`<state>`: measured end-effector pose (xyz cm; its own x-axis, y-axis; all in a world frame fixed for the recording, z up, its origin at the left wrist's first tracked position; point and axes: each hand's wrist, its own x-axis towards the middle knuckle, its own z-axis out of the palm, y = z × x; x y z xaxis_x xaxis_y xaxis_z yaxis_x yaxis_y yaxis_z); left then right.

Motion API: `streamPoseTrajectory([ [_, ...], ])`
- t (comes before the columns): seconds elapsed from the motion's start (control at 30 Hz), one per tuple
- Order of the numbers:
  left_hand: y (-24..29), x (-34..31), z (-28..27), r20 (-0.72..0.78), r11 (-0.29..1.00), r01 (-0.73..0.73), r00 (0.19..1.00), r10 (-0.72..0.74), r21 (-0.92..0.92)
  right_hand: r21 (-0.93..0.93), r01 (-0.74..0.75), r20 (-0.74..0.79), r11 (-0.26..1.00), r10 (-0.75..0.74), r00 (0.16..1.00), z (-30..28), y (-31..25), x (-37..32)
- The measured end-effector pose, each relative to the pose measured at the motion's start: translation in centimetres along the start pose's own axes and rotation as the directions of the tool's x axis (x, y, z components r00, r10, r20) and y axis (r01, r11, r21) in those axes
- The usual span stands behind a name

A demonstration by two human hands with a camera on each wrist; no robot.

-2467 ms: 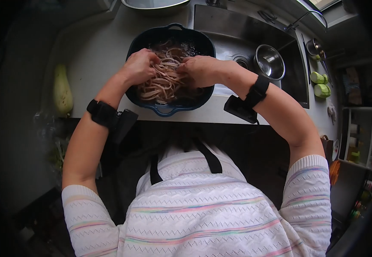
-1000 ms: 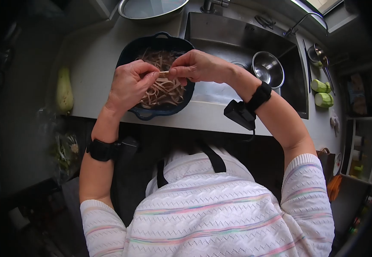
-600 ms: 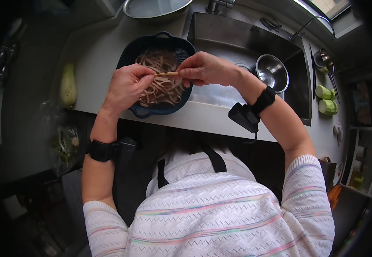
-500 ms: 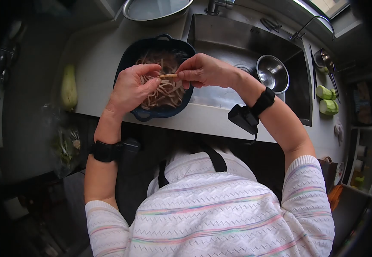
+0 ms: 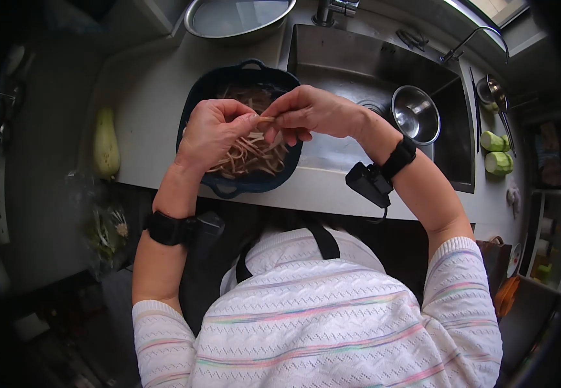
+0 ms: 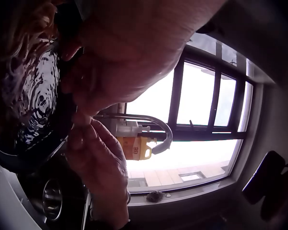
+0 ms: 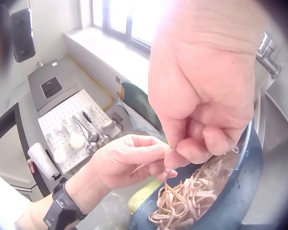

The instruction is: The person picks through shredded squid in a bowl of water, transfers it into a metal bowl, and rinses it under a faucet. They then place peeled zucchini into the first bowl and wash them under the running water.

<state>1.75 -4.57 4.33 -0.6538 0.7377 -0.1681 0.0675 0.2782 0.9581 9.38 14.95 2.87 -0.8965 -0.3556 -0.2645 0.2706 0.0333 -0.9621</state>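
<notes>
A dark blue two-handled basin (image 5: 193, 97) on the counter holds rippling water (image 6: 36, 100) and a tangle of pale brownish strips (image 5: 254, 158). Over it, my left hand (image 5: 212, 132) and right hand (image 5: 319, 111) meet fingertip to fingertip. Between thumb and forefinger of each, I pinch one thin strip (image 5: 265, 119), of which only a short bit shows in the head view. The right wrist view has the left hand (image 7: 134, 155) with a strip end trailing under its fingers, and the right hand (image 7: 201, 96) above, a water drop hanging from a finger.
Right of the basin is a steel sink (image 5: 332, 58) with a metal bowl (image 5: 416, 115) in it. A large metal basin (image 5: 238, 32) stands behind. A pale green squash (image 5: 106, 143) lies at left; cut squash pieces (image 5: 498, 163) and a ladle (image 5: 500, 100) are far right.
Both hands were down among the strips, then rose with one strip between them. The left fingers loosened briefly and pinched again; the hands are now closer together, with less strip showing.
</notes>
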Motion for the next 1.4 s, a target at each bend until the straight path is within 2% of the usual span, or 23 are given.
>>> streamPoseTrajectory([
  [0.07,0.2,0.2,-0.2,-0.014,0.997,-0.011,1.0,0.012,0.077,0.038,0.009,-0.006,0.999,-0.009,1.0,0.1,-0.2,0.1],
  [0.13,0.1,0.3,-0.1,-0.027,0.988,-0.02,0.999,0.024,0.152,-0.025,-0.019,-0.062,1.0,0.017,0.998,0.3,-0.3,0.4],
  [0.23,-0.3,0.7,-0.1,-0.02,0.987,-0.084,0.996,0.087,0.135,-0.03,-0.005,-0.112,1.0,0.002,0.994,0.3,0.5,1.3],
  [0.3,-0.5,0.9,-0.6,0.014,0.999,-0.047,0.999,0.048,-0.024,0.01,0.008,-0.121,1.0,-0.007,0.993,0.2,0.3,1.1],
  [0.33,-0.6,0.9,-0.9,0.015,0.999,-0.046,0.999,0.047,-0.024,0.048,0.022,-0.128,0.999,-0.015,0.992,0.1,0.3,1.0],
  [0.4,-0.8,0.9,-1.9,-0.01,0.998,0.068,0.998,-0.069,-0.014,0.046,0.027,-0.143,0.999,-0.02,0.989,-0.7,0.6,0.5],
  [0.47,-1.5,0.8,-2.9,-0.019,0.996,0.084,0.996,-0.084,-0.015,0.045,0.034,-0.157,0.998,-0.027,0.987,-1.5,0.8,0.1],
  [0.63,-2.7,0.6,-4.1,-0.094,0.996,0.093,0.991,-0.094,-0.015,-0.126,-0.051,-0.28,0.991,0.014,0.96,-2.5,0.7,-0.4],
  [0.67,-3.0,0.7,-4.2,-0.114,0.992,0.045,0.993,-0.031,0.121,-0.125,-0.051,-0.278,0.991,0.014,0.96,-2.4,0.4,-0.3],
  [0.7,-2.8,0.6,-4.1,-0.124,0.967,-0.001,0.992,0.033,0.255,-0.222,-0.096,-0.308,0.97,0.023,0.951,-2.1,0.0,0.0],
  [0.73,-2.5,0.6,-3.6,-0.124,0.967,0.0,0.992,0.032,0.255,-0.316,-0.142,-0.339,0.938,0.028,0.941,-1.8,-0.3,0.3],
  [0.8,-1.7,0.5,-1.8,0.102,0.742,-0.257,0.963,0.248,0.619,-0.403,-0.174,-0.37,0.899,0.014,0.929,-1.2,-0.3,1.3],
  [0.83,-1.8,0.8,-1.3,0.163,0.678,-0.251,0.968,0.192,0.691,-0.485,-0.207,-0.399,0.85,-0.005,0.917,-1.0,-0.1,1.8],
  [0.87,-2.1,1.2,-0.8,0.16,0.679,-0.249,0.968,0.192,0.691,-0.486,-0.206,-0.397,0.849,-0.005,0.918,-0.9,0.3,2.2],
  [0.93,-2.6,2.0,-0.2,0.24,0.568,-0.304,0.953,0.187,0.765,-0.746,-0.189,-0.458,0.638,-0.287,0.841,-0.6,1.3,3.0],
  [1.0,-2.6,2.7,-0.1,0.275,0.54,-0.304,0.952,0.136,0.785,-0.762,-0.152,-0.437,0.629,-0.327,0.838,-0.3,1.8,2.9],
  [1.07,-2.7,3.2,-0.1,0.261,0.465,-0.189,0.961,-0.095,0.865,-0.776,-0.118,-0.42,0.62,-0.369,0.829,-0.4,1.9,2.9],
  [1.1,-2.3,3.1,-0.3,0.264,0.465,-0.191,0.96,-0.095,0.864,-0.781,-0.113,-0.401,0.614,-0.355,0.844,-0.5,1.9,2.8],
  [1.17,-1.3,2.9,-0.6,0.226,0.46,-0.078,0.934,-0.277,0.885,-0.78,-0.113,-0.392,0.616,-0.339,0.855,-0.6,2.2,2.4],
  [1.2,-1.5,3.0,-0.6,0.229,0.458,-0.08,0.932,-0.28,0.885,-0.767,-0.113,-0.395,0.632,-0.325,0.859,-0.5,2.1,2.1],
  [1.27,-2.3,3.4,-0.4,0.225,0.501,-0.137,0.967,-0.119,0.854,-0.755,-0.11,-0.394,0.647,-0.313,0.864,-0.4,2.1,1.8],
  [1.3,-2.7,3.7,-0.1,0.225,0.501,-0.137,0.967,-0.119,0.854,-0.747,-0.094,-0.391,0.658,-0.321,0.863,-0.3,2.1,1.7],
  [1.4,-3.2,4.9,0.9,0.234,0.419,-0.196,0.971,-0.041,0.886,-0.733,-0.083,-0.385,0.675,-0.31,0.869,-0.2,2.1,1.6],
])
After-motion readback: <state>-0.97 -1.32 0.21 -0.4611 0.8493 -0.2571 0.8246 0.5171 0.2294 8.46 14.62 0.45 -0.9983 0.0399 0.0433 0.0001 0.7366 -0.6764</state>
